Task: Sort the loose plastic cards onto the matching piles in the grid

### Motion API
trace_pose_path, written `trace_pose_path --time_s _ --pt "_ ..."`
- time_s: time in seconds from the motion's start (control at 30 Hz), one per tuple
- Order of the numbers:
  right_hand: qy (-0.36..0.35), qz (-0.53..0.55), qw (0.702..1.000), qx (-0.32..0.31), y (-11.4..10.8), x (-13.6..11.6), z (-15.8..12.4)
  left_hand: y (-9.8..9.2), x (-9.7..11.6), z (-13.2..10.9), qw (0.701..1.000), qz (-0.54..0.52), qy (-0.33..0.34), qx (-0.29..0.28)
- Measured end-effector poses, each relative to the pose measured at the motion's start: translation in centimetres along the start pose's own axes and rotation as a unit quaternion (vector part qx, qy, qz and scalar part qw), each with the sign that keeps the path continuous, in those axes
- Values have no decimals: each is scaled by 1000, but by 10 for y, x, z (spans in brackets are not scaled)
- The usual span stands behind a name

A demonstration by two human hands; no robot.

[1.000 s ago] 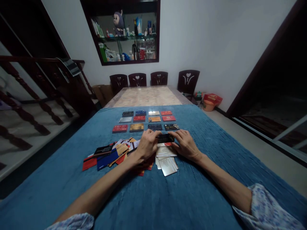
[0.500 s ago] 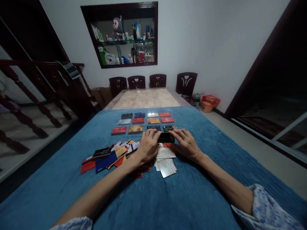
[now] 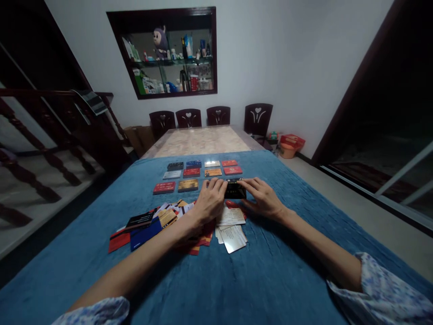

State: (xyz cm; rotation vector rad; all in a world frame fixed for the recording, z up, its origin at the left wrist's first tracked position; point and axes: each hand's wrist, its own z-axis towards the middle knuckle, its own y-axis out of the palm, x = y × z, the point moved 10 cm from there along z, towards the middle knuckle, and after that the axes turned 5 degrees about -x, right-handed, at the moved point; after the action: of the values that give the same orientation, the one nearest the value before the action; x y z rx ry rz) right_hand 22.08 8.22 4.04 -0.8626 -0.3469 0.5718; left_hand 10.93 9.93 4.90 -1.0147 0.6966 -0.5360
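Between both hands I hold black cards tilted up on their long edge. My left hand has its fingers closed on their left end. At the right end, my right hand grips with fingertips and thumb. The black stacks behind are mostly hidden by my hands and the held cards. Beyond lie neat stacks in rows, among them a red stack, a gold stack and an orange stack. Loose white cards lie below my hands. A mixed heap with a blue card spreads left, partly under my left forearm.
A blue cloth covers the near part of the table; its bare stone-patterned top shows farther off. Several dark chairs stand at the far side. A wooden railing is on the left.
The black cards have moved slightly between my hands and show more of their face. Both hands remain on them. The whole view has shifted a little.
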Motion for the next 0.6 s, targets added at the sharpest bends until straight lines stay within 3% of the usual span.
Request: trace_pose_path --time_s 0.37,0.6 --pt "9 -19 998 -65 12 44 18 10 -14 36 998 -41 -28 -43" --pt "36 8 991 -126 34 78 26 31 -20 63 991 -61 -50 -108"
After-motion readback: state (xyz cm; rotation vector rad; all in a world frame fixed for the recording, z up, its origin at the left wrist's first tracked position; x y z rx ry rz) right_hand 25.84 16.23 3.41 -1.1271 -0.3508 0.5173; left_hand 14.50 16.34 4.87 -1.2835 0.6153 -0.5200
